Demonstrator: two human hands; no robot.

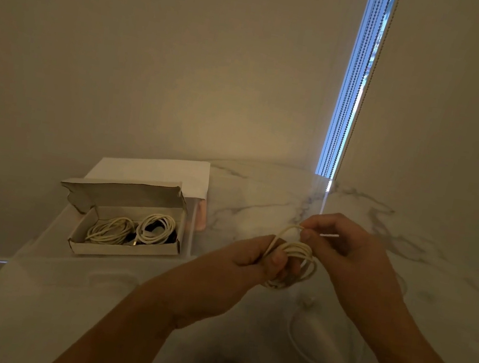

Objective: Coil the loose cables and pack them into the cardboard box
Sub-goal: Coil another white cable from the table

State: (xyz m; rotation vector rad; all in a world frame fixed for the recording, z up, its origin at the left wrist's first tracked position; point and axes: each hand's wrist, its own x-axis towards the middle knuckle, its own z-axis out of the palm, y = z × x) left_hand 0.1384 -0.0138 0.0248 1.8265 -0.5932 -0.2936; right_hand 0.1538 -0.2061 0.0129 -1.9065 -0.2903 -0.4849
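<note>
While both hands work above the surface:
Left hand: grips the cable coil.
Right hand: pinches the cable's end loop.
Box: at 9 o'clock of the hands, open, two coils inside.

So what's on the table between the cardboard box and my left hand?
Nothing: in the head view, only bare marble table lies between the cardboard box and the left hand.

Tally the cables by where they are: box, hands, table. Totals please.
White coils in the cardboard box: 2 (left coil, right coil)
Coil in hand, held by left hand and right hand: 1
Loose white cable on the table: 1
Total: 4
</note>
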